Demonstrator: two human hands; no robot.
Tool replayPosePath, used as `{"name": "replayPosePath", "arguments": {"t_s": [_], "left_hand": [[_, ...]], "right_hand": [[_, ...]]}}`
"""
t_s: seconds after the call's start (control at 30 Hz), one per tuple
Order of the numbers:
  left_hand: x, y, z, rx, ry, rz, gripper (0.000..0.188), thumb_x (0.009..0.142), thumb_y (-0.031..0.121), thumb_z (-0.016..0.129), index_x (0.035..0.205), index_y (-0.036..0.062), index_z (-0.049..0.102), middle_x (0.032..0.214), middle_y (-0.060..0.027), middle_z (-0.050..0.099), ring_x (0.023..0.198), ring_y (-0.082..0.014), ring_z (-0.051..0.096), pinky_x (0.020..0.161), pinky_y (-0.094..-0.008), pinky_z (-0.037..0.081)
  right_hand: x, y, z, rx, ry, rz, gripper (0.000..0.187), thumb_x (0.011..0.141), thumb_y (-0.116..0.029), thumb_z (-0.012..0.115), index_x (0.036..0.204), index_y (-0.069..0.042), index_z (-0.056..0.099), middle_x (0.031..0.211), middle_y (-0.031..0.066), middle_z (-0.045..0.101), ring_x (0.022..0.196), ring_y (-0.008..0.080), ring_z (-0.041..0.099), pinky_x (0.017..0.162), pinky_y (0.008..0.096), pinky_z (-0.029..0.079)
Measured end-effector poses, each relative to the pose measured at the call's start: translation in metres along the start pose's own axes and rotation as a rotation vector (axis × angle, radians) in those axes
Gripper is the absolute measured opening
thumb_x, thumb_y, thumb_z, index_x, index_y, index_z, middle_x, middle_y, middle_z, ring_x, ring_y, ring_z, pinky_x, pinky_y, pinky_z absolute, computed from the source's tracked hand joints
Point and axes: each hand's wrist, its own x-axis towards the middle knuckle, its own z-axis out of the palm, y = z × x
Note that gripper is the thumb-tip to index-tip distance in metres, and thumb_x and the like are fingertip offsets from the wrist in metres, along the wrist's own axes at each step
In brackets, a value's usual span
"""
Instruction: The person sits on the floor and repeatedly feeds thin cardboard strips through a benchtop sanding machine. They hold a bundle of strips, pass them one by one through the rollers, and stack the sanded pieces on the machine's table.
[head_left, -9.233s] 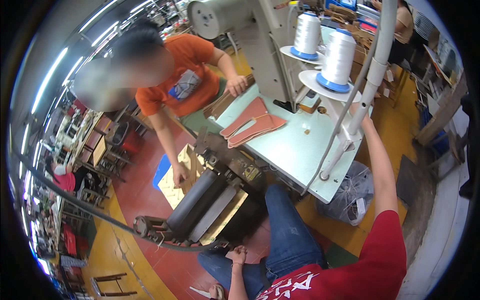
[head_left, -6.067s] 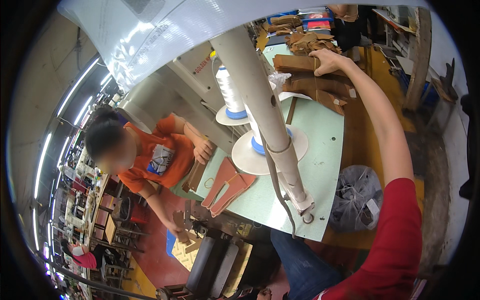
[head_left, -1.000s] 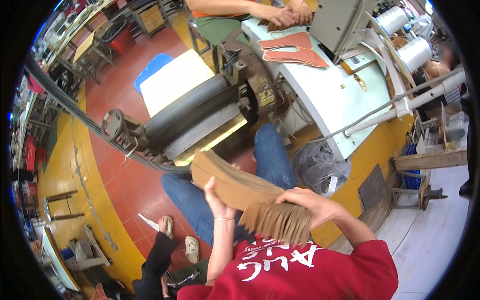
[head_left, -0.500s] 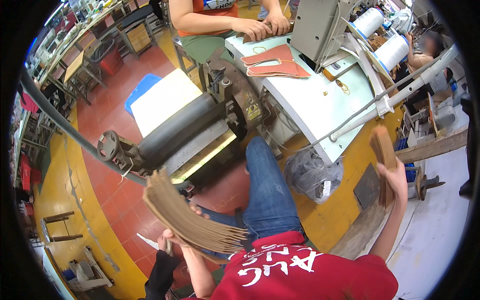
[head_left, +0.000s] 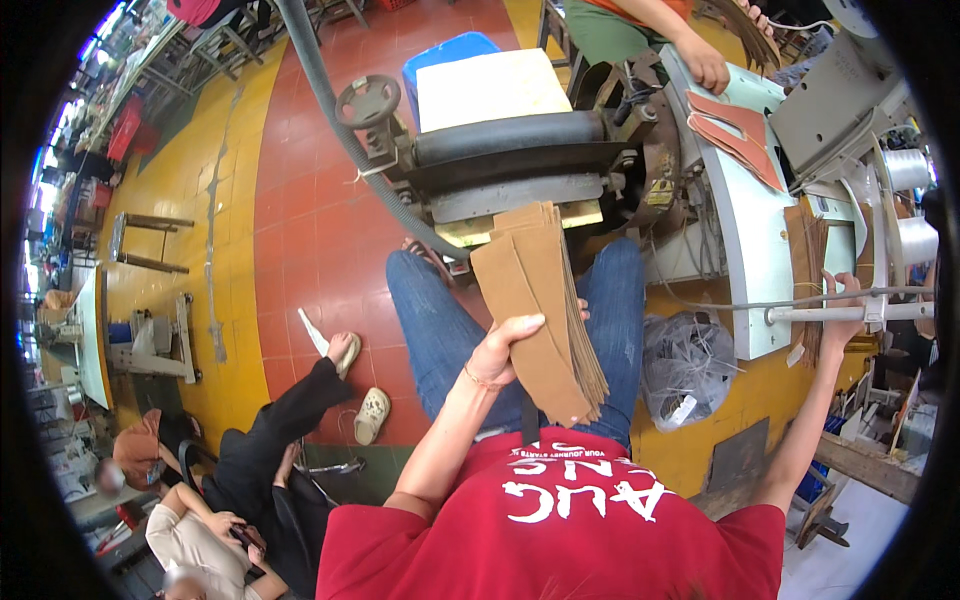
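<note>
My left hand [head_left: 503, 352] is closed round a thick stack of brown pieces [head_left: 535, 290], the thumb lying across the top piece. The long flat pieces fan out along their right edge, above my lap. Far out to the right, my right hand [head_left: 843, 308] grips a second brown stack [head_left: 803, 250], upright beside the right end of the pale table [head_left: 745, 270]. A thread or cord and a white rail cross in front of that hand and hide part of its fingers.
A roller machine [head_left: 510, 140] with a handwheel [head_left: 367, 103] and grey hose stands ahead. Reddish cut pieces [head_left: 735, 125] lie on the table near a co-worker's hand [head_left: 703, 62]. A plastic bag [head_left: 687, 365] sits on the floor. People sit at lower left.
My view has swung right. The left stack has come in over my lap and turned its flat face up. My right hand has carried its stack to the table's right end.
</note>
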Motion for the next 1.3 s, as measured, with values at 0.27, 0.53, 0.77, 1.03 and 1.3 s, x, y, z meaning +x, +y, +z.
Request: {"name": "replayPosePath", "arguments": {"t_s": [0.27,0.53,0.77,1.03,1.3], "left_hand": [[0.009,0.0,-0.011,0.062,0.199,0.068,0.055,0.085,0.029,0.054,0.127,-0.0051,0.042,0.121,-0.0218,0.053,0.11,-0.0303,0.055,0.095,-0.0415,0.046],[0.022,-0.016,0.004,0.274,0.349,0.08,0.054,0.083,0.027,0.064,0.124,-0.0021,0.045,0.114,-0.013,0.057,0.105,-0.0216,0.056,0.09,-0.0346,0.046],[-0.011,-0.012,0.031,0.643,0.215,0.124,0.081,0.079,0.042,0.068,0.135,-0.0019,0.028,0.137,-0.0209,0.027,0.129,-0.0298,0.025,0.107,-0.0427,0.02],[-0.002,0.001,0.031,0.592,0.15,0.067,0.079,0.079,0.034,0.072,0.134,0.0023,0.025,0.126,-0.0203,0.036,0.085,-0.0214,0.057,0.065,-0.033,0.053],[0.017,-0.005,0.048,0.573,0.298,-0.15,0.073,0.08,0.029,0.072,0.128,-0.0031,0.028,0.096,-0.0129,0.06,0.057,-0.0096,0.056,0.041,-0.0202,0.045]], "right_hand": [[-0.093,-0.072,-0.085,0.32,0.556,0.679,0.021,0.085,-0.02,0.066,0.084,0.001,0.066,0.083,0.0091,0.067,0.074,0.0154,0.062,0.069,0.0297,0.051],[-0.146,-0.318,-0.077,1.649,-0.56,0.035,0.097,0.073,-0.053,0.071,0.141,-0.002,0.025,0.14,0.0156,0.036,0.129,0.0268,0.037,0.105,0.0398,0.03],[-0.145,-0.327,-0.049,2.162,-1.089,0.306,0.076,0.084,-0.034,0.064,0.142,-0.002,0.026,0.135,0.0141,0.043,0.124,0.0179,0.041,0.103,0.0302,0.033],[-0.173,-0.331,-0.047,2.981,-1.381,1.01,0.078,0.087,-0.063,0.035,0.134,-0.001,0.038,0.118,0.0239,0.054,0.086,0.0324,0.058,0.075,0.044,0.049],[-0.174,-0.331,-0.037,2.718,-1.507,1.148,0.079,0.087,-0.066,0.03,0.128,0.0,0.043,0.101,0.0213,0.056,0.079,0.0348,0.053,0.068,0.0446,0.047]]}}
